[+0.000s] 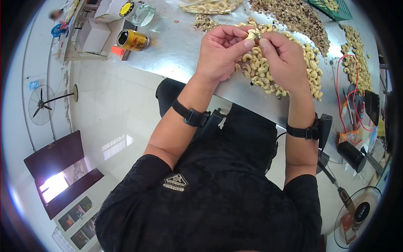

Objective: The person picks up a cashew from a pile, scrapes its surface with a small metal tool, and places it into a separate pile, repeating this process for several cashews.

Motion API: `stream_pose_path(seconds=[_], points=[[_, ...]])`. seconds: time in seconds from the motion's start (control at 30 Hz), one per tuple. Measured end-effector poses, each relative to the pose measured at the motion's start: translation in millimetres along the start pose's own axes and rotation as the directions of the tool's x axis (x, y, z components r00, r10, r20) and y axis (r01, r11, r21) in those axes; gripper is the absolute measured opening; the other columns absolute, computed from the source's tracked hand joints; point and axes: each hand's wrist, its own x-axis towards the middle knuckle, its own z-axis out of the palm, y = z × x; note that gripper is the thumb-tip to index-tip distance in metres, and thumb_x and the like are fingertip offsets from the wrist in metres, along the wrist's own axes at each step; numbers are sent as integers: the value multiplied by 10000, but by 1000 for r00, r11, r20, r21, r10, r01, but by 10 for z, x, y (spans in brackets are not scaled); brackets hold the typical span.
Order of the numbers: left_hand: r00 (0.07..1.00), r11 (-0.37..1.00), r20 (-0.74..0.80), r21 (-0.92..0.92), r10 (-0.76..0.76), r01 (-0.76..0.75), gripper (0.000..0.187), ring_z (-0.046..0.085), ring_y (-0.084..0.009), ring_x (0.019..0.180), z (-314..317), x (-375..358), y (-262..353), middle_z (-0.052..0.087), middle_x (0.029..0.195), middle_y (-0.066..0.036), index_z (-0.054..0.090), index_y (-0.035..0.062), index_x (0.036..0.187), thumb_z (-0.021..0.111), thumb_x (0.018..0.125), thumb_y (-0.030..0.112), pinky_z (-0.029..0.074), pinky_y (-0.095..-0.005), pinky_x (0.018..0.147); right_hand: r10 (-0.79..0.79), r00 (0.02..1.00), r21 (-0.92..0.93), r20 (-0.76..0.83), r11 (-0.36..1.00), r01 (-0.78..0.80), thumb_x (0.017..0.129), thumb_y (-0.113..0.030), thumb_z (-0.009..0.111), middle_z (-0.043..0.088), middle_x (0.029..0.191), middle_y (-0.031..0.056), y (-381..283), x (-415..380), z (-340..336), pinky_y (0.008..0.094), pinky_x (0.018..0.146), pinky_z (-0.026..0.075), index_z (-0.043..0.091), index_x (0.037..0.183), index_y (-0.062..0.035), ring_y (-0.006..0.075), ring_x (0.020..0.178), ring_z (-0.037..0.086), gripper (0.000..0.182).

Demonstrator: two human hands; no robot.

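Note:
My left hand [222, 50] pinches a pale, curved cashew nut [251, 35] between thumb and fingertips, over the metal table. Close against it, my right hand [283, 56] has its thumb and fingers pressed together. A tiny dark, shiny bit shows at its fingertips beside the nut; what it is I cannot make out. Below and around both hands lies a spread pile of cashew nuts [262, 73], some with brown skin patches. The right hand hides part of this pile.
Brown skins and scraps [300, 21] are heaped behind the hands, with more cashews [357, 59] at the right. A bag of cashews [212, 6], green basket [336, 8], yellow can [136, 40] and glass jar [140, 16] stand around. A red cord [338, 90] loops at the right.

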Motion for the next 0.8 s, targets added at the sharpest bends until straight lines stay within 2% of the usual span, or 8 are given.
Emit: stream_pose_path(seconds=[0.07, 0.27, 0.4, 0.47, 0.57, 0.67, 0.8], points=[[1000, 1000, 14, 4, 2, -2, 190, 697, -137, 946, -14, -2, 19, 689, 1179, -187, 649, -25, 1010, 718, 855, -112, 603, -253, 843, -46, 998, -7, 37, 999, 46, 942, -139, 618, 599, 657, 114, -3, -7, 3, 342, 578, 456, 671, 921, -22, 203, 576, 566, 130], [1000, 998, 15, 54, 19, -19, 193, 700, -153, 960, -34, 0, 4, 686, 1186, -195, 649, -32, 1025, 713, 860, -108, 607, -266, 850, -48, 998, -39, 37, 998, 50, 941, -145, 615, 609, 665, 127, -33, -5, 5, 366, 571, 454, 680, 924, -29, 254, 574, 578, 134], [1000, 996, -2, 89, 10, -10, 192, 682, -219, 1054, -57, -10, 5, 661, 1236, -207, 645, -4, 1068, 635, 913, -116, 581, -332, 934, 2, 1000, -100, -10, 995, -3, 945, -156, 616, 610, 666, 142, -38, 0, 29, 371, 571, 463, 684, 927, -29, 261, 574, 596, 145], [1000, 998, -8, 59, 4, -3, 180, 684, -227, 1050, -75, 0, -12, 664, 1229, -206, 645, -5, 1062, 635, 916, -111, 580, -340, 938, -3, 999, -120, -41, 993, -2, 947, -163, 620, 610, 666, 147, -18, -4, 62, 368, 569, 465, 685, 928, -27, 260, 570, 599, 151], [1000, 999, -11, 40, -19, 19, 166, 687, -234, 1043, -58, -14, 3, 669, 1219, -202, 645, -4, 1053, 634, 920, -103, 581, -346, 936, -82, 992, -170, -98, 983, 65, 948, -173, 628, 617, 673, 151, 22, 11, 75, 357, 571, 470, 690, 941, -28, 249, 568, 600, 158], [1000, 1000, 8, 12, -23, 23, 159, 689, -236, 1036, -41, -29, -9, 675, 1213, -192, 646, 2, 1048, 633, 924, -97, 582, -351, 933, 61, 989, -117, -135, 990, -77, 949, -176, 630, 616, 670, 144, 16, 14, 37, 346, 578, 470, 691, 953, -28, 234, 570, 590, 160], [1000, 1000, -4, -22, -21, 21, 157, 691, -234, 1029, -69, -19, -16, 681, 1209, -179, 648, 8, 1047, 634, 927, -92, 581, -355, 932, 36, 998, -34, -43, 999, -38, 950, -170, 627, 611, 661, 132, 2, -1, 34, 339, 586, 470, 687, 954, -24, 223, 574, 574, 158]])
